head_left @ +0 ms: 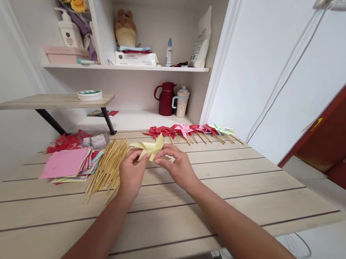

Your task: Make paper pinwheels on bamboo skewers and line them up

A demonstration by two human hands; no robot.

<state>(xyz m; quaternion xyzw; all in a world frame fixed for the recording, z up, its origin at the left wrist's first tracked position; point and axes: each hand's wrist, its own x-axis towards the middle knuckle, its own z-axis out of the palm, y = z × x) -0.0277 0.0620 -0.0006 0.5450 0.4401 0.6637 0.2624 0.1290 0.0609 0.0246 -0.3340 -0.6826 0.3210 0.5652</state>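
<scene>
A pale yellow paper pinwheel (157, 145), its blades folded, is held up above the table between both hands. My left hand (132, 171) pinches its lower left side between thumb and fingers. With thumb and fingertips, my right hand (177, 165) grips the right side of the same pinwheel. Just left of my left hand lies a heap of thin wooden sticks (108, 163). A stack of coloured paper squares (66, 164), pink on top, sits farther left.
Finished pinwheels on sticks (184, 130) lie in a row along the table's back edge. Red folded paper (69, 141) and a clear packet (96, 140) are behind the stack. A small raised shelf (48, 102) stands at left; a red jug (166, 99) and cup (182, 103) stand behind.
</scene>
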